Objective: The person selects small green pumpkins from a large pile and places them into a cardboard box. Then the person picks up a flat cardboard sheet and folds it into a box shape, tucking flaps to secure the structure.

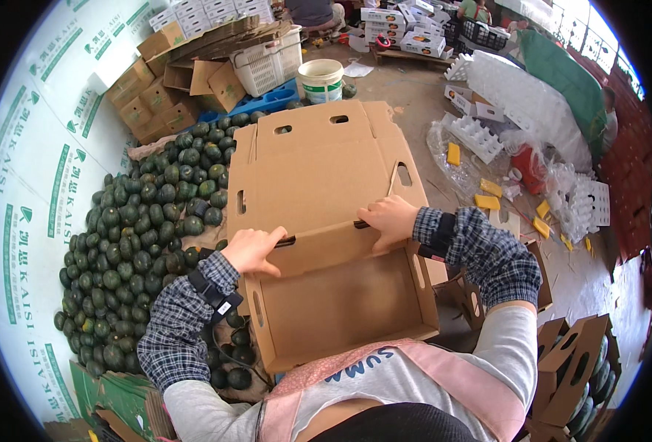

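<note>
An open, rectangular brown cardboard box [348,302] filled lower centre, left hand [251,252] and right hand [389,221] grasping its far wall; round dark-green fruits [134,236] lay left, grey floor [414,110] upper right.

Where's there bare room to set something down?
Inside the open box, within its raised sides. Beyond it, the flat cardboard is mostly bare, bordered left by the dark green produce. Crowded: that pile, and the area farther right, with yellow blocks and white trays.

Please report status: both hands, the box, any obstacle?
Left hand, right hand: both holding far wall of cardboard box. Box open-topped, nothing seen inside. Flat cardboard just beyond.
</note>
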Available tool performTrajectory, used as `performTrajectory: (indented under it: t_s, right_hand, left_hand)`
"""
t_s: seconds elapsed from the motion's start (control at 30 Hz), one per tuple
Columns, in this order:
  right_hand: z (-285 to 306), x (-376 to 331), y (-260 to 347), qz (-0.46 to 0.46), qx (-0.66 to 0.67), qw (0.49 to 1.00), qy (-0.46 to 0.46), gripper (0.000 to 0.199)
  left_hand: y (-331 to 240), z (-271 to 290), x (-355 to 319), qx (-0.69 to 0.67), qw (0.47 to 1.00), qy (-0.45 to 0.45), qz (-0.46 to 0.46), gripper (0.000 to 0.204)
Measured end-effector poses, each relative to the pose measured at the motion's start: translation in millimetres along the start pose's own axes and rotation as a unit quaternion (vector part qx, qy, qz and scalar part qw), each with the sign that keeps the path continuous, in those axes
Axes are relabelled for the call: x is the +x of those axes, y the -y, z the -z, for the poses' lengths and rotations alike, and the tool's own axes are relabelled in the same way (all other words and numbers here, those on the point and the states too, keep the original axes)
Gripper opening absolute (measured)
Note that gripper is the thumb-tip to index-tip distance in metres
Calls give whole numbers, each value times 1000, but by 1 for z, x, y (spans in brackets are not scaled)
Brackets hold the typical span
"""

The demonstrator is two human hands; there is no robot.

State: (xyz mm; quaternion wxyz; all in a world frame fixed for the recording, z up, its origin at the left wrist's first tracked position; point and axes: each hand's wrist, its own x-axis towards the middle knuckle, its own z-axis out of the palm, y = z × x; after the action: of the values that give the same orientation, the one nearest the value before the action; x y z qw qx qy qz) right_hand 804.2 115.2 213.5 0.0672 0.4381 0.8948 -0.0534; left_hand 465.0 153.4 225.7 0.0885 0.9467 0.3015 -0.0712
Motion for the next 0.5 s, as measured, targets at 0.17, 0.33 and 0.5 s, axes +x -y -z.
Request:
performTrajectory:
  t_s: [0.17, 0.33, 0.5]
  right_hand:
    - [-28, 10, -6, 27, -62, 995, -67, 30]
    - [-27, 12, 1, -22, -35, 996, -80, 23]
    - [-14, 17, 14, -20, 51, 993, -103, 24]
  left_hand:
    - [7, -13, 17, 114, 992, -55, -27, 44]
    - [4, -22, 14, 111, 989, -90, -22, 39]
    - [-1, -36, 23, 194, 973, -122, -19, 34]
